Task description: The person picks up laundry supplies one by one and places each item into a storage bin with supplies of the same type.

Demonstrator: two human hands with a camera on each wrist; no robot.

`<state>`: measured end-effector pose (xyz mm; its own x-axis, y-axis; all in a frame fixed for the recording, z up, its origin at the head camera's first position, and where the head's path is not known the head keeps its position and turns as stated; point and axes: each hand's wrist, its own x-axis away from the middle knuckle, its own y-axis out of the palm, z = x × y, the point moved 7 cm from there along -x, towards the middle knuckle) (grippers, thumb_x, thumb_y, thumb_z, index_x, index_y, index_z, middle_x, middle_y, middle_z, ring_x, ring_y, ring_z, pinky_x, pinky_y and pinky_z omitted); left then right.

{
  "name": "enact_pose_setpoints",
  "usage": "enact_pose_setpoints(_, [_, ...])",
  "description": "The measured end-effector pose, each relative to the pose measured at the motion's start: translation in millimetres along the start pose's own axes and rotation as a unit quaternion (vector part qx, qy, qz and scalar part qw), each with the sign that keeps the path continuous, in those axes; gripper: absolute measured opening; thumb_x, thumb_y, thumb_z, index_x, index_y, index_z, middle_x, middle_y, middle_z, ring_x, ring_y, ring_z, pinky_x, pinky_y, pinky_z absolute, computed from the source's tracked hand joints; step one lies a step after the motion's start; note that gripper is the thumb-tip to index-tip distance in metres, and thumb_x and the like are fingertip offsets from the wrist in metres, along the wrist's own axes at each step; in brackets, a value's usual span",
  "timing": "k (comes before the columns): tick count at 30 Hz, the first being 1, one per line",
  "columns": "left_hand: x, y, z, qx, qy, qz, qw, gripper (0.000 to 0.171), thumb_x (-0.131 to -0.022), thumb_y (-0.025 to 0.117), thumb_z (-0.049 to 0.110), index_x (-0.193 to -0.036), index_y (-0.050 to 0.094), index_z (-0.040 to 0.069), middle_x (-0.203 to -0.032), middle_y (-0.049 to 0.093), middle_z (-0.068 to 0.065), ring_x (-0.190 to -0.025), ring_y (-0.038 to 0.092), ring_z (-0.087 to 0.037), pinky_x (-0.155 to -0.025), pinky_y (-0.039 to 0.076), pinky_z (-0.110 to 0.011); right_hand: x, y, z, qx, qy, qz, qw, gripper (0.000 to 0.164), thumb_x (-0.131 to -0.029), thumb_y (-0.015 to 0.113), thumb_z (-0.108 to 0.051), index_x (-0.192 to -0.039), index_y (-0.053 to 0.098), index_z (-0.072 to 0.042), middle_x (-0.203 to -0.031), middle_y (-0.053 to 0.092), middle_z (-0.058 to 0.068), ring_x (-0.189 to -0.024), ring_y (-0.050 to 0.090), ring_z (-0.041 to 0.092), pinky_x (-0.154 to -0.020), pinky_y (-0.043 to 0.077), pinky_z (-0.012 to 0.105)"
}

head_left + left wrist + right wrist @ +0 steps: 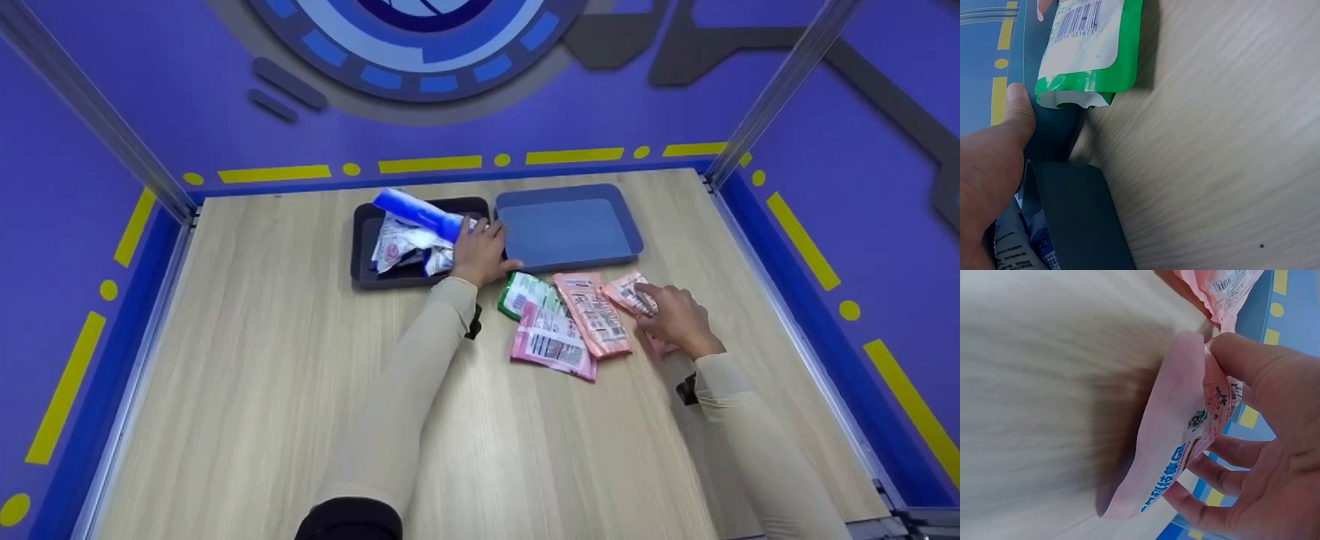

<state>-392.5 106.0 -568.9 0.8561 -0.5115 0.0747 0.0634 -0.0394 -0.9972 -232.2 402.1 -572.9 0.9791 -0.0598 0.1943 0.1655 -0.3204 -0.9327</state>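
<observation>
My left hand (480, 251) is over the right end of a dark tray (364, 277), its thumb stretched out to the right. Its fingertips are at the end of a long blue packet (416, 212), which lies slanted across white-and-blue packets (397, 244) in that tray. The left palm is hidden. At the right, my right hand (679, 319) pinches a pink packet (1179, 439) between thumb and fingers, partly tilted off the table. Beside it lie a long salmon-pink packet (594, 313), a pink packet with a barcode (555, 343) and a green-and-white packet (516, 298).
A blue-grey tray (570, 229) with a bare floor stands close to the right of the dark tray. Both are near the back of the wooden table (262, 375). Blue-purple panels (420, 139) with yellow marks enclose the back and sides.
</observation>
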Motion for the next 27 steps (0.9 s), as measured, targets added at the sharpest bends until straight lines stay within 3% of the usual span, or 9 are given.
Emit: enact_pose_setpoints(27, [-3.6, 2.8, -1.3, -0.004, 0.0, 0.005, 1.0, 0.087, -0.093, 0.049, 0.075, -0.16, 0.04, 0.019, -0.164, 0.038, 0.001, -0.151, 0.031, -0.026, -0.126, 0.011, -0.055, -0.5, -9.7, 2.6, -0.001, -0.013, 0.033, 0.999, 0.064, -0.086, 0.076, -0.011, -0.146, 0.056, -0.006, -0.129, 0.06, 0.032, -0.113, 0.058, 0.051, -0.083, 0.05, 0.071])
